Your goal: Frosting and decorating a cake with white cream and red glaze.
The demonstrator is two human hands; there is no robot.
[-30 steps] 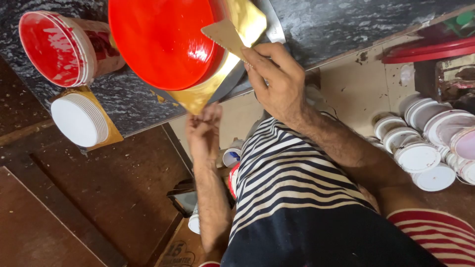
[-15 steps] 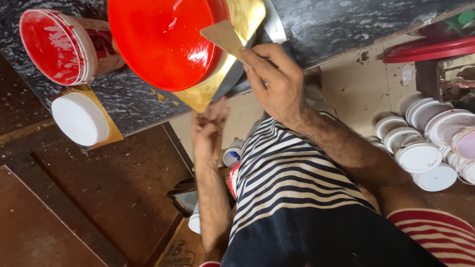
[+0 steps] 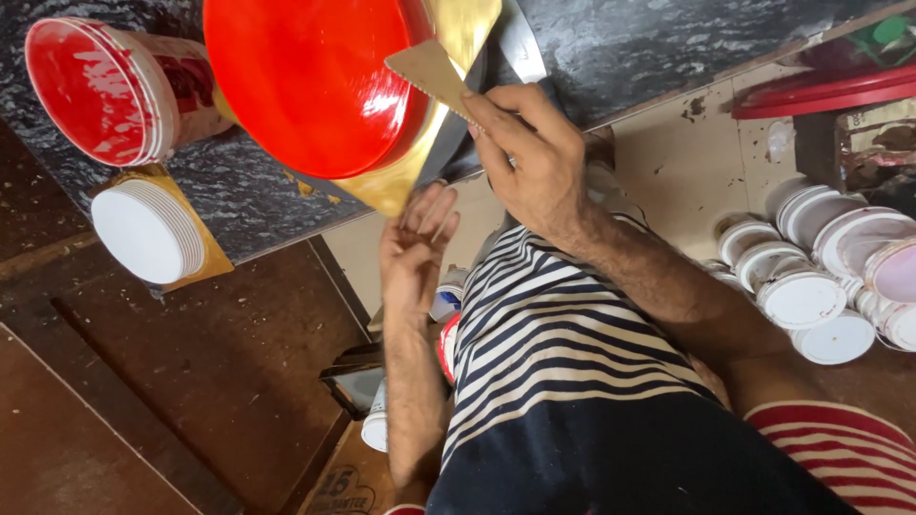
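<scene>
A glossy red round cake (image 3: 305, 81) sits on a square gold board (image 3: 391, 186) on a dark marbled counter (image 3: 258, 205). My right hand (image 3: 530, 157) pinches a beige toothed scraper card (image 3: 425, 72) and holds its edge against the cake's side. My left hand (image 3: 418, 250) is just below the board's near corner, fingers spread, fingertips touching or almost touching that corner. It holds nothing. A striped shirt fills the lower middle of the view.
A tub smeared with red (image 3: 100, 91) stands at the counter's left. A stack of white round lids (image 3: 148, 232) rests on a gold card beside it. Several white tubs (image 3: 811, 277) crowd the right; a red lid (image 3: 821, 91) lies above them. Small containers sit by the brown wooden cabinet front (image 3: 191, 381).
My left hand has uncurled its fingers and lifted a little toward the board's corner. My right hand and the scraper have stayed against the cake.
</scene>
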